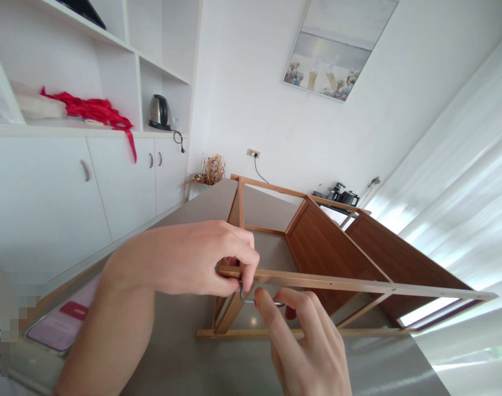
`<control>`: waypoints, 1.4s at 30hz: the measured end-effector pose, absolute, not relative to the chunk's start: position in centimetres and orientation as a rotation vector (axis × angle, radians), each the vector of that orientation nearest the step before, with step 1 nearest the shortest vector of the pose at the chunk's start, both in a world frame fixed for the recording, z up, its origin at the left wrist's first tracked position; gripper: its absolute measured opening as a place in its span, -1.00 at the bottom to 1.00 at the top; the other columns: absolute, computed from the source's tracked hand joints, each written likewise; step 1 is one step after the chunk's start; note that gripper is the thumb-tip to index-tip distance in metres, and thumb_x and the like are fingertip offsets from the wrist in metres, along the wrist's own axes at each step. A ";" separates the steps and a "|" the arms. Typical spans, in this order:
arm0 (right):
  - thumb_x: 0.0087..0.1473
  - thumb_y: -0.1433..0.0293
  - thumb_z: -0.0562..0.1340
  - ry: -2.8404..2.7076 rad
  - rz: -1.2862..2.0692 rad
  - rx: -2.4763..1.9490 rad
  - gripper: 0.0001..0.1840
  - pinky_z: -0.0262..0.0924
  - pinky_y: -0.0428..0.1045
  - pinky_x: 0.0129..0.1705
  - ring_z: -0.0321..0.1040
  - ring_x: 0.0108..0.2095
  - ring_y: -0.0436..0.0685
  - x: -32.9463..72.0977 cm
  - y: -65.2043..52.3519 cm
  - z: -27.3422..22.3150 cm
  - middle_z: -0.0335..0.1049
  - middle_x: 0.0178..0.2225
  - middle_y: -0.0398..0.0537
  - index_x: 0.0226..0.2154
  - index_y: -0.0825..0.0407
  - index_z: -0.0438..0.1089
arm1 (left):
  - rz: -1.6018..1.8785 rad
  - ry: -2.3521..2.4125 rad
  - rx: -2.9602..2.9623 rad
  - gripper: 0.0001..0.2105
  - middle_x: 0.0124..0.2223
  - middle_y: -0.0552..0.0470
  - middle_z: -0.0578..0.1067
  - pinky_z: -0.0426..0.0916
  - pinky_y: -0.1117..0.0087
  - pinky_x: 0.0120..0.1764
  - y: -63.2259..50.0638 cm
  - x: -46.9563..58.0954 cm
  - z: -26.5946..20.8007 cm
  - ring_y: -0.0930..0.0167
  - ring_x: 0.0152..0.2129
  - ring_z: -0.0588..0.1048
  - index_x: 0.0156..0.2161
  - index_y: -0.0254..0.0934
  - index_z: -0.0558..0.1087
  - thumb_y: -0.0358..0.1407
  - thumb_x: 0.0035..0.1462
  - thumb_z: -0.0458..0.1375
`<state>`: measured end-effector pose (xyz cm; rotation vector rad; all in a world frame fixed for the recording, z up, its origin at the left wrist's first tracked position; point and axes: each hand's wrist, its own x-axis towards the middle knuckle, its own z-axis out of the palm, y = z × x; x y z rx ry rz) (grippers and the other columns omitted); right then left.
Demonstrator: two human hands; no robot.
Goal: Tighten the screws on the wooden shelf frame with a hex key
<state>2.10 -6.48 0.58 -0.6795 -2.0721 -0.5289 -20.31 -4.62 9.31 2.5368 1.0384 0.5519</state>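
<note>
A wooden shelf frame (329, 284) lies on its side on the grey table, with brown panels (333, 242) set between its rails. My left hand (218, 256) reaches over the near rail at its left end, thumb and forefinger closed around the short end of a bent metal hex key (247, 301) at the wood. The key's tip and any screw under it are hidden. Just to the right, my right hand (304, 335) pinches the long arm of the same key between thumb and fingers, below the rail.
The grey table (172, 352) extends under the frame. A phone (61, 324) lies at the lower left. White cabinets (119, 181) hold red ribbon (96, 110) and a kettle (159, 111). Behind the frame are dried plants (212, 169) and a black kettle (349, 198); white curtains (461, 165) hang right.
</note>
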 end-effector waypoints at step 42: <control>0.24 0.56 0.19 -2.170 -0.200 -0.578 -0.80 0.09 -0.05 -0.42 0.23 -0.52 0.00 0.7 -6.2 0.1 0.34 -0.51 -0.13 -0.08 0.16 0.43 | 0.486 1.150 2.445 -0.79 -0.22 0.11 0.55 0.31 0.46 -0.26 -4.5 -20.5 9.8 0.43 -0.33 0.49 -0.15 -0.13 0.49 -0.37 0.07 0.19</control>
